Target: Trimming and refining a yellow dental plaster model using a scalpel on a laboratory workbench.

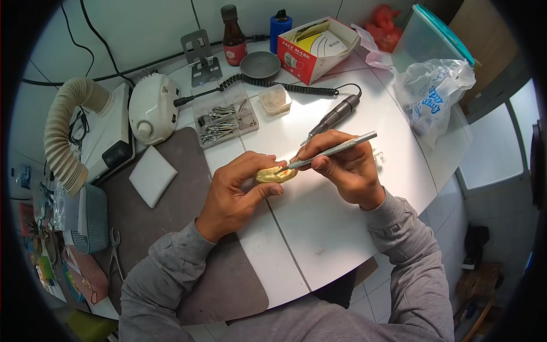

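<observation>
My left hand (240, 191) is closed around a pale yellow dental cast (268, 174), fingers along its far side and thumb on the near side. A small reddish-orange patch shows at the cast's right end. In my right hand (348, 169) is a slim silver pen-shaped tool (352, 142), gripped like a pencil. Its point reaches the top of the cast; contact is too small to make out. Both hands are over the white table. Just beyond the right hand lies a dark rotary handpiece (335, 117) with a coiled cord.
A divided box of burs (225, 122) and a small clear tub (275, 100) stand beyond the hands. Left are a white control unit (152, 108), a ribbed hose (65, 134), a white pad (152, 176) and pliers (115, 251). A mask box (310, 57) and plastic bag (430, 97) sit behind.
</observation>
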The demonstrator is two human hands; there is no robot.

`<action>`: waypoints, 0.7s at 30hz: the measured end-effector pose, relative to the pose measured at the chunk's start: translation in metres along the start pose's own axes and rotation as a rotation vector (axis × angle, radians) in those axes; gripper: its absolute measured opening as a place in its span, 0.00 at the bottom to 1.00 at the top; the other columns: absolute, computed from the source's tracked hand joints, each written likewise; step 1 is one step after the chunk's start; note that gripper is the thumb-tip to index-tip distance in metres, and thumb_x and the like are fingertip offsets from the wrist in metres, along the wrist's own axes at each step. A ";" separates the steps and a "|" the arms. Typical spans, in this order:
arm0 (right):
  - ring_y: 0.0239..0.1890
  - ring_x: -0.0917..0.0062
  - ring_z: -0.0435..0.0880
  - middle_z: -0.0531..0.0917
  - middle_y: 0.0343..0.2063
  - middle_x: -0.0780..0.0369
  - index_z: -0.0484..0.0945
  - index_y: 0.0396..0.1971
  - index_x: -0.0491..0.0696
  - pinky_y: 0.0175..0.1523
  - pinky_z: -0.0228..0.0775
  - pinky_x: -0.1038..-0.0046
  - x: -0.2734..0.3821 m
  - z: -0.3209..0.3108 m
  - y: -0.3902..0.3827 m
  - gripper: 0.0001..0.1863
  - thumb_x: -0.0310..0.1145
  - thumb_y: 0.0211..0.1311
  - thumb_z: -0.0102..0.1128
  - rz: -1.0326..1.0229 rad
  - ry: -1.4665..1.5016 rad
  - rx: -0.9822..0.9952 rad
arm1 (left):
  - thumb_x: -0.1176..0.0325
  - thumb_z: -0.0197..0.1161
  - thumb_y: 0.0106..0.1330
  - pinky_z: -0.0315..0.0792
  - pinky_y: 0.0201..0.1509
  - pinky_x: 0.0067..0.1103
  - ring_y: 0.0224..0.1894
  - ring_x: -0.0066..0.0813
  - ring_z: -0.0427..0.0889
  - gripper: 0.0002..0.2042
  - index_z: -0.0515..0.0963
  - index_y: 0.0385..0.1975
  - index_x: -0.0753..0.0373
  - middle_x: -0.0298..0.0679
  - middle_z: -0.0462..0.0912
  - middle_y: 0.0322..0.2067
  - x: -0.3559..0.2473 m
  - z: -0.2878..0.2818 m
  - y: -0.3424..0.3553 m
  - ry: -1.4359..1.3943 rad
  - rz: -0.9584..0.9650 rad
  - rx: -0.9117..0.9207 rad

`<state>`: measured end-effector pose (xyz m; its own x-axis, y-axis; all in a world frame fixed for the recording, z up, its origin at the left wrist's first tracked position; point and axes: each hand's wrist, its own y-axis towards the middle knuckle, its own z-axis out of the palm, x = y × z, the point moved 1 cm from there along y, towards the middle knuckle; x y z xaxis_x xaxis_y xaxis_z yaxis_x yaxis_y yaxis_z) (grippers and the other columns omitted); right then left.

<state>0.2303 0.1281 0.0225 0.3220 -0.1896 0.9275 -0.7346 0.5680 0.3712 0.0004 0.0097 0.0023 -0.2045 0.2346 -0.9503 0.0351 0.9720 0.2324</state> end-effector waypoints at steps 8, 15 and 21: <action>0.42 0.79 0.92 0.92 0.36 0.60 0.87 0.44 0.41 0.49 0.86 0.75 0.003 0.002 0.010 0.04 0.25 0.74 0.71 -0.074 -0.200 -0.103 | 0.60 0.72 0.79 0.75 0.59 0.23 0.52 0.24 0.83 0.19 0.82 0.57 0.69 0.35 0.83 0.51 0.010 -0.009 0.003 0.012 -0.142 0.033; 0.35 0.80 0.94 0.96 0.31 0.63 0.94 0.32 0.45 0.43 0.84 0.74 -0.032 0.012 0.027 0.05 0.29 0.60 0.75 -0.074 0.050 -0.209 | 0.66 0.63 0.85 0.80 0.57 0.29 0.52 0.34 0.85 0.20 0.78 0.69 0.71 0.48 0.87 0.59 0.051 -0.019 0.019 0.064 -0.035 0.061; 0.33 0.63 0.82 0.85 0.28 0.52 0.90 0.25 0.45 0.46 0.75 0.54 -0.066 -0.001 0.047 0.28 0.55 0.78 0.71 -0.370 -0.367 -0.248 | 0.62 0.62 0.86 0.78 0.59 0.29 0.55 0.34 0.84 0.22 0.77 0.70 0.71 0.47 0.86 0.62 0.051 0.057 0.046 0.033 0.022 0.255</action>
<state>0.1750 0.1678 -0.0213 0.2699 -0.6515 0.7090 -0.4366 0.5735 0.6932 0.0467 0.0676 -0.0476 -0.2327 0.2595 -0.9373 0.2845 0.9397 0.1896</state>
